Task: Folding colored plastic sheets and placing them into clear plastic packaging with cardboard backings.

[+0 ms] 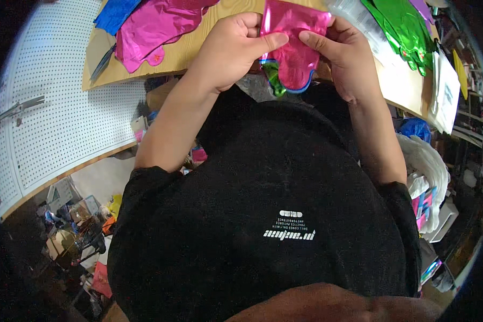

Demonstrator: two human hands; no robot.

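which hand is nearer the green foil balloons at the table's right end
Right. The right hand sits just left of the green foil balloons; the left hand is farther left, across the pink balloon.

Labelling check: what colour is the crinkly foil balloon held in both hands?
Magenta pink, shiny; the foil balloon is pinched by the left hand and right hand. Head view.

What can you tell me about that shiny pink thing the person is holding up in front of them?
The pink foil balloon is flat, uninflated and glossy like metallic film, with creases catching the light. Its lower edge is lobed. Green and blue foil peeks out behind its bottom edge. The left hand pinches its left side, the thumb across the front; the right hand grips its right side. It hangs at the wooden table's near edge.
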